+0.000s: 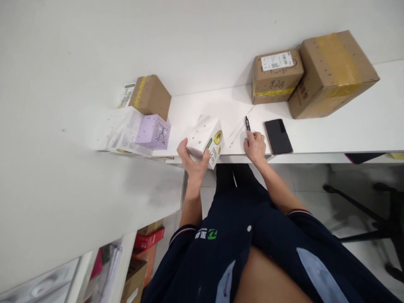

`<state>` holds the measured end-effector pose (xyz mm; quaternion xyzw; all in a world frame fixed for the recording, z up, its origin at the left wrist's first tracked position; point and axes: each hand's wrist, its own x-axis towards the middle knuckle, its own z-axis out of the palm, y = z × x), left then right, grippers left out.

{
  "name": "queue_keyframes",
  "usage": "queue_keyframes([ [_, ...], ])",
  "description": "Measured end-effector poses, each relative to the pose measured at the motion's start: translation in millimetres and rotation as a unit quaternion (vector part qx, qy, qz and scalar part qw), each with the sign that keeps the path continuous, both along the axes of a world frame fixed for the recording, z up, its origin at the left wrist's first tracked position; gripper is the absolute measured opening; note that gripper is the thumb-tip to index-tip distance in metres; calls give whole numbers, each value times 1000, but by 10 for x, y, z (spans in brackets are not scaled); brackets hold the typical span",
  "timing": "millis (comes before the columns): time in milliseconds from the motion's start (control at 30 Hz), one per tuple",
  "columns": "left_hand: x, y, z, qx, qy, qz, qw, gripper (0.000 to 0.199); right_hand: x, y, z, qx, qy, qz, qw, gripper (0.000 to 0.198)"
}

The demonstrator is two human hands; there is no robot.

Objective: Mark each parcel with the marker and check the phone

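Note:
My left hand [195,163] is closed around the near end of a white box [203,131] with avocado pictures and green lettering on its side. The box is tilted and its near end reaches over the front edge of the white desk [235,103]. My right hand [255,146] rests by the desk's front edge, its fingers wrapped on a black marker pen [247,123] that points away from me. To the right of that hand lies a dark smartphone [279,136], flat on the desk and apart from the fingers.
Two taped cardboard boxes, a smaller one [277,78] and a larger one [334,75], stand against the wall at right. At left, a purple box [154,132], a brown box [150,97] and a white package [121,130] are grouped. A wheeled chair [391,227] is at lower right.

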<state>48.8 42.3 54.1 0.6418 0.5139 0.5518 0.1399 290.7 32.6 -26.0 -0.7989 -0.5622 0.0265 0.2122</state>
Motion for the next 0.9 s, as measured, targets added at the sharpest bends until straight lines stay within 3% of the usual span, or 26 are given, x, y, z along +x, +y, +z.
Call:
queue_keyframes([
  [200,63,-84,-18,62,130,-9,990,54,-4,1,6,-1,6,1,1000,45],
  [300,43,-183,-25,24,133,-17,991,49,0,-5,4,3,9,4,1000,45],
  [467,-17,-247,-37,-60,135,-35,988,57,5,1,-23,13,6,4,1000,46],
  [767,13,-236,-70,-57,146,-22,987,59,6,4,-47,8,0,0,1000,45],
  [900,70,-295,60,-80,179,22,980,59,3,6,-42,9,5,-4,1000,44],
])
